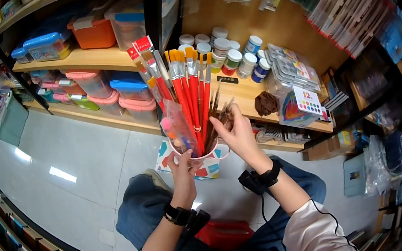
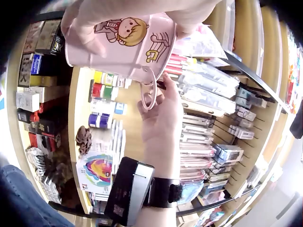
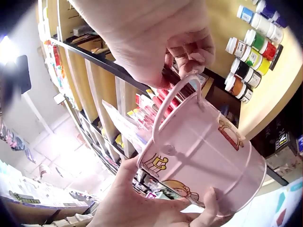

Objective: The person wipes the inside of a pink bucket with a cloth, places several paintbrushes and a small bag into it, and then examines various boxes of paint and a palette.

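A pink handled bucket (image 3: 213,156) with cartoon figures on its wall is held up over the lap. My left hand (image 1: 183,170) grips it, fingers wrapped against its side. Red-handled paintbrushes (image 1: 187,98) with yellow bristles stand in it, bristles up. Beside them are a red-labelled pack of brushes (image 1: 150,62) and a clear plastic sleeve (image 1: 178,126) with pink and orange round shapes. At the bucket's right rim my right hand (image 1: 240,137) pinches a bunch of thin brown paintbrushes (image 1: 215,106); its fingers hide part of their handles.
Several paint jars (image 1: 234,57), watercolour sets (image 1: 290,68) and a brown pinecone-like object (image 1: 265,103) stand on the wooden shelf ahead. Lidded plastic boxes (image 1: 133,86) fill shelves at left. A red item (image 1: 224,234) lies between the legs. A teal bin (image 1: 9,123) stands far left.
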The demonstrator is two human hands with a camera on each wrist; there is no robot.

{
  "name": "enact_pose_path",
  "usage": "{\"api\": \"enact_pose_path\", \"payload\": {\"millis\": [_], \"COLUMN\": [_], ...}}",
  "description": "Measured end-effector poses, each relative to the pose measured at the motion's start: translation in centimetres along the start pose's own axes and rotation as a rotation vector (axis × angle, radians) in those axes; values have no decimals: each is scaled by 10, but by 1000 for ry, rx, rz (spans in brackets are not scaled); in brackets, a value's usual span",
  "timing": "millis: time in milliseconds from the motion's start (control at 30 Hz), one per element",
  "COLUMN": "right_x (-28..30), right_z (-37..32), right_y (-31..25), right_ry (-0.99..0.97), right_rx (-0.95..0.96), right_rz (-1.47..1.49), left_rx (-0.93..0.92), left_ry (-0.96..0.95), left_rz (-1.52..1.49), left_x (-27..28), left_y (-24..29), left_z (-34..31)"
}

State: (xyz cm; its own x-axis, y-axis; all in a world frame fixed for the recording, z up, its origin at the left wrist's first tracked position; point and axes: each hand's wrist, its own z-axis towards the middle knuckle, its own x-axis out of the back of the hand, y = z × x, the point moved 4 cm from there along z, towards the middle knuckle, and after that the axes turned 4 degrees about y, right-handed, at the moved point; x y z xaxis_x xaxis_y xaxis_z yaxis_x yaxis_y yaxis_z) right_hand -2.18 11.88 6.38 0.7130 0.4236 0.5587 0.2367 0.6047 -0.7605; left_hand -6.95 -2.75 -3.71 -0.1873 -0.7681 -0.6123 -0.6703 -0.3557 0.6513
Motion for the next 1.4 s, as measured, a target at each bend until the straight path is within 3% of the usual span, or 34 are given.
{"api": "enact_pose_path", "payload": {"millis": [100, 267, 333, 400, 567, 667, 800, 1067, 1200, 1267, 1400], "right_x": [-6, 15, 23, 19, 17, 11, 14, 26, 27, 32, 35], "right_z": [1, 5, 10, 18, 43, 50, 47, 38, 36, 37, 42], "right_y": [8, -7, -20, -29, -41, -26, -35, -36, -26, -24, -10], "right_ry": [-86, 231, 230, 23, -124, -57, -165, -143, -147, -20, -9], "right_rx": [20, 144, 178, 241, 314, 473, 372, 224, 295, 431, 297], "right_rz": [1, 17, -38, -102, -315, -345, -407, -36, -65, -134, -94], "left_rx": [16, 44, 47, 42, 37, 22, 39, 36, 38, 42, 46], "left_ry": [-13, -8, -4, 7, -1, 5, -27, -1, 34, 32, -18], "left_rz": [-22, -36, -30, -25, 28, 65, 75, -12, -23, -22, -40], "left_x": [1, 3, 2, 0, 0, -1, 0, 1, 0, -1, 1], "left_y": [-1, -5, -5, -4, -6, -4, -6, -4, -3, -3, -7], "left_z": [0, 2, 1, -2, -2, -5, -5, -2, -3, -3, 0]}}
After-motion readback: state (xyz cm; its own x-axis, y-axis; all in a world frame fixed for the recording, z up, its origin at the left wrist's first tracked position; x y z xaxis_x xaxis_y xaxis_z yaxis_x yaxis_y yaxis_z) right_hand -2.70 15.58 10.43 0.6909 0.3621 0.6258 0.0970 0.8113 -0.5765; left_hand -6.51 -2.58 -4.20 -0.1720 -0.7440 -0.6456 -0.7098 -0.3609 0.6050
